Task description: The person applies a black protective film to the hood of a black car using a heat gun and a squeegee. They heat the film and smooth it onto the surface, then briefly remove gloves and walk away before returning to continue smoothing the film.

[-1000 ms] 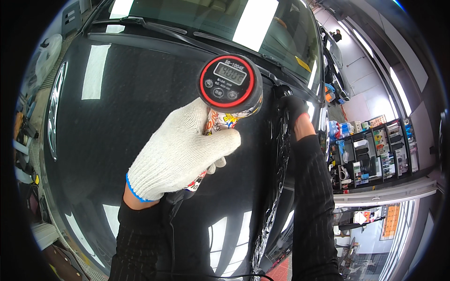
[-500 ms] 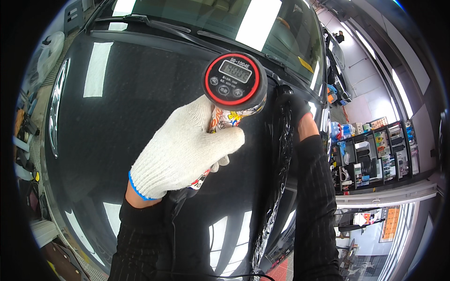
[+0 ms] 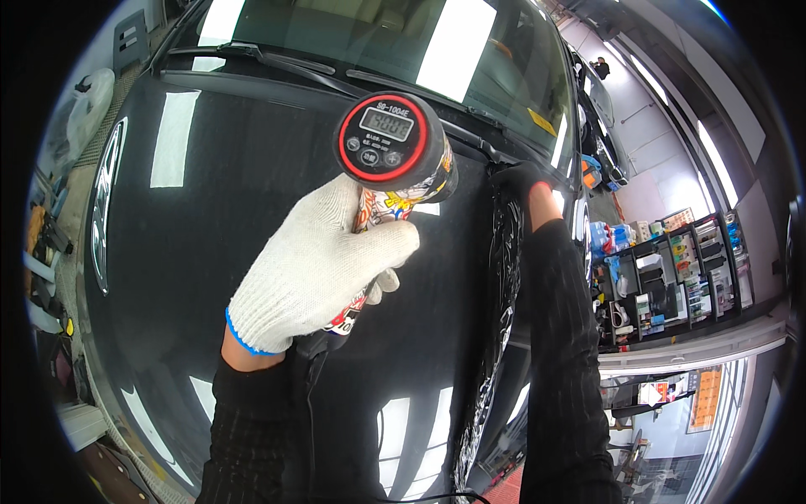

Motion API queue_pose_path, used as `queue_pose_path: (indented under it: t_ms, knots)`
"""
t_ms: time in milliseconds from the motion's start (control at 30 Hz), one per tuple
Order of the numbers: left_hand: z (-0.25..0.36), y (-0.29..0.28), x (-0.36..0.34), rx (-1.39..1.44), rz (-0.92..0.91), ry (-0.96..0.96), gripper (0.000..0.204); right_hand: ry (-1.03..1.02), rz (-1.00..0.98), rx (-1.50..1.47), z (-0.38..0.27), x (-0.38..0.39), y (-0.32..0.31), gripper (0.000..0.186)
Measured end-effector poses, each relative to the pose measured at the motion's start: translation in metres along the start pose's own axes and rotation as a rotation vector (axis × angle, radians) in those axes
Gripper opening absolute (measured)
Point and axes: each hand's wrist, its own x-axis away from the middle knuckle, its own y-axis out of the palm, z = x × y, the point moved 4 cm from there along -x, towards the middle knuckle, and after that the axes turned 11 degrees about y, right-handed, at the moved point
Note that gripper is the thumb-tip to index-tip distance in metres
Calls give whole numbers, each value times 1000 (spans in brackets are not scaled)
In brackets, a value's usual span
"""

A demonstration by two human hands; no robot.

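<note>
My left hand, in a white knit glove with a blue cuff edge, is closed round the handle of a heat gun. The gun has a colourful patterned body and a round, red-ringed control face with a small display, turned up toward me. It is held above the glossy black car hood. In a black glove, my right hand grips the far end of a wrinkled shiny black film along the hood's right edge, close to the windshield's base. Its fingertips are hard to make out against the dark film.
Behind the hood are the wipers and the windshield. A cord trails from the gun past my left sleeve. Shelves of supplies stand at the right, near another dark car. A plastic bag is at far left.
The heat gun and my left hand have shifted slightly left. My right hand has moved a little farther away and left, toward the windshield, at the film's far end.
</note>
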Motion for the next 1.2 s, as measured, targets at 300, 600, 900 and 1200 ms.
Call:
queue_pose_path:
  t_ms: [300,600,900,1200]
  knots:
    - [-1,9,-16,56,-21,52,23,97,-75,-239,6,15,-3,23]
    - [15,-2,-4,312,178,189,30,91,-86,-253,3,17,1,24]
    - [56,-51,-41,229,120,442,32,115,-85,-257,2,44,-5,25]
    - [10,-25,-61,294,32,279,32,142,-148,-336,-3,17,-3,28]
